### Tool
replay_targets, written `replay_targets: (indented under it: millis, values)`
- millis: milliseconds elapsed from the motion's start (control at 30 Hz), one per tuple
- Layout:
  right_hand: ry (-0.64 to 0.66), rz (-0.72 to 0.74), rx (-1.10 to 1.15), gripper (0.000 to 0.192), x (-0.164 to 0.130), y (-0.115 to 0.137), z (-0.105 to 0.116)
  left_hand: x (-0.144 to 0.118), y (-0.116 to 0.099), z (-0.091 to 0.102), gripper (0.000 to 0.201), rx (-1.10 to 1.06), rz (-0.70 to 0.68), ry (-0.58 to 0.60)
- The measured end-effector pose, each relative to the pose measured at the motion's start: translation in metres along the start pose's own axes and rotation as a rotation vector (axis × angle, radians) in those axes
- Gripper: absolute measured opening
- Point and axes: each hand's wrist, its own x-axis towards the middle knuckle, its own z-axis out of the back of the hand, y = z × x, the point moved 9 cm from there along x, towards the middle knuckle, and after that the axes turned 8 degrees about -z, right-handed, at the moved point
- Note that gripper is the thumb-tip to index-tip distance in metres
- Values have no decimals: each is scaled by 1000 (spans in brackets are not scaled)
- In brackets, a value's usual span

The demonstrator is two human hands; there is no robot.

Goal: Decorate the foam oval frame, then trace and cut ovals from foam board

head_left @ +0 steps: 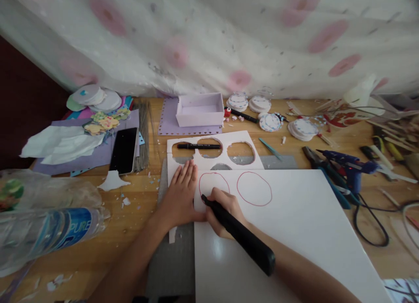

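My right hand [225, 213] is closed around a black utility knife [245, 242]; its front end meets the lower left of a red circle drawn on a white board [281, 242]. The blade itself is too small to make out. A second red circle [254, 188] is drawn to the right. My left hand [181, 194] lies flat, fingers stretched, along the left edge of the board and over a white sheet with round cut-outs [225, 137]. A black marker [199, 146] lies across two of those holes. Under the boards is a grey cutting mat [173, 268].
At the left are a phone [123, 150], a plastic water bottle [49, 228] and paper pieces. Behind stands a lilac box [200, 111] beside several round white decorated pieces [269, 122]. Pliers [327, 172] and a blue glue gun [352, 165] with its cord lie right.
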Motion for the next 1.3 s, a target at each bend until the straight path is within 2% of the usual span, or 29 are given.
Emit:
replay_targets:
  millis: [233,367,567,800,1067,1300]
  values:
    - [-162,-167,134,19,4,-6,24,0,1,-1,124,1,5,-2]
    - [-161,-218,141,19,17,-5,20,0,1,0,130,-39,4,-9]
    - [-187,-215,85,24,19,-11,14,0,1,1,129,-48,0,-13]
    - [-146,-211,108,21,17,-19,4,1,0,2,121,-48,3,-16]
    - [-134,-148,-85,17,17,-7,-2,1,1,-1,115,-9,-15,13]
    - [-102,-108,-66,20,17,-7,-4,0,2,-3,117,-20,-12,16]
